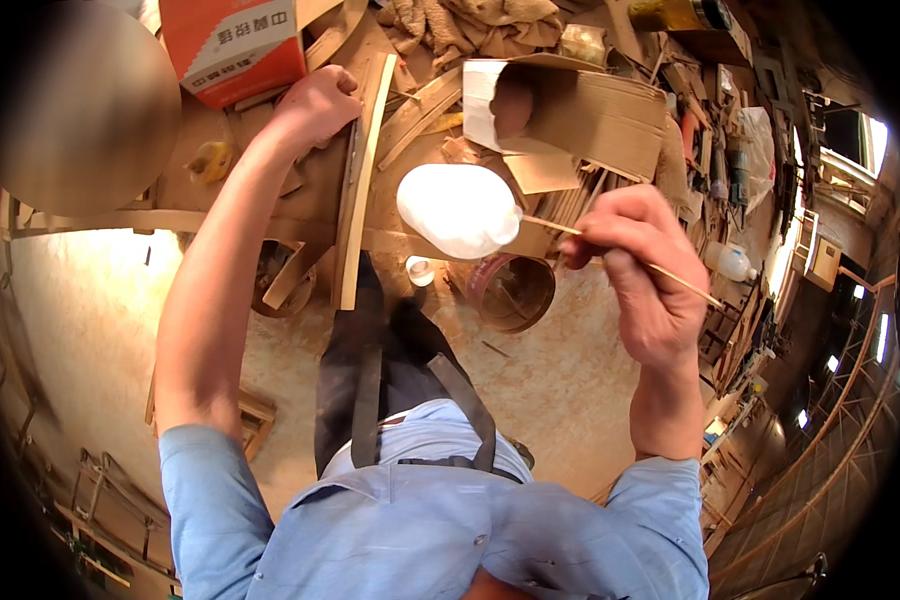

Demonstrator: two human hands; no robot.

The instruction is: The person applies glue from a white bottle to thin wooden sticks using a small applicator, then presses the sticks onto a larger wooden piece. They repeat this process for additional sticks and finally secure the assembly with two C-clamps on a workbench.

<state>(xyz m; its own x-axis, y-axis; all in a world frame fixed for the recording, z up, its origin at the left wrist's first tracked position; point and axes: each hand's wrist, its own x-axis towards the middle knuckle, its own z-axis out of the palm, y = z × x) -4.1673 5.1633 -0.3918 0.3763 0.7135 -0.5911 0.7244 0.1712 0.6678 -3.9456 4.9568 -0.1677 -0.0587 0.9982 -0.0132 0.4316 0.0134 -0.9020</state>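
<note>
My right hand (650, 270) pinches a thin wooden stick (695, 288) between thumb and fingers. The stick's far end meets the mouth of a white plastic bottle (450, 205); how deep it goes in, I cannot tell. Bright light washes out the bottle's surface. My left hand (315, 105) is closed at the far part of a long wooden strip (365, 185), its curled fingers against the strip's left side. The strip's near end juts out over the bench's front edge, toward my legs.
An orange-and-white box (232, 50) and a blurred round tan thing (80, 110) are at the far left. An open cardboard box (600, 115) lies beyond the bottle, with wood scraps and rags around. Below the bench edge stand a round bucket (512, 292) and a small white cup (420, 270).
</note>
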